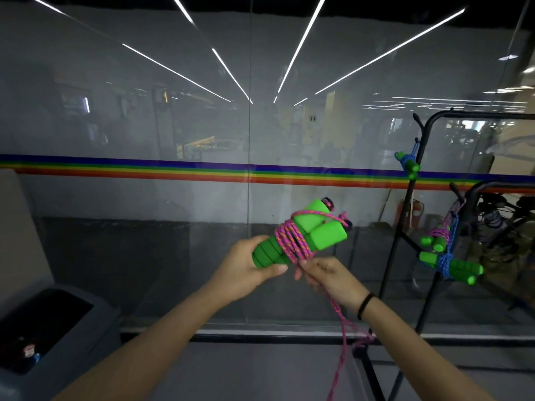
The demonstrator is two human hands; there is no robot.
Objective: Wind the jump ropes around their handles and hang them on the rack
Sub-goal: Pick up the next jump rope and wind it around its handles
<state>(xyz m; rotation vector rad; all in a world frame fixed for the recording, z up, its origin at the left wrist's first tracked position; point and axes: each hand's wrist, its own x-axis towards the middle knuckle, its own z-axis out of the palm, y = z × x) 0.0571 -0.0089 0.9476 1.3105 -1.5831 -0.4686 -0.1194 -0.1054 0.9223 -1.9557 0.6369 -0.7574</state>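
My left hand (246,267) grips the lower ends of two green foam handles (301,233) held side by side and tilted up to the right. Several turns of pink rope (292,241) wrap their middle. My right hand (327,277) pinches the rope just below the wraps, and the loose pink rope tail (344,340) hangs from it toward the floor. The black rack (411,198) stands at the right. Three wound ropes hang on it: a blue rope bundle (406,164) high up, a pink rope bundle (437,241) lower, and a second blue bundle (451,264) beneath it.
A frosted glass wall with a rainbow stripe (202,169) runs straight ahead. A grey bin with a dark opening (43,325) stands at the lower left. The rack's base bars (373,371) lie on the floor by my right arm.
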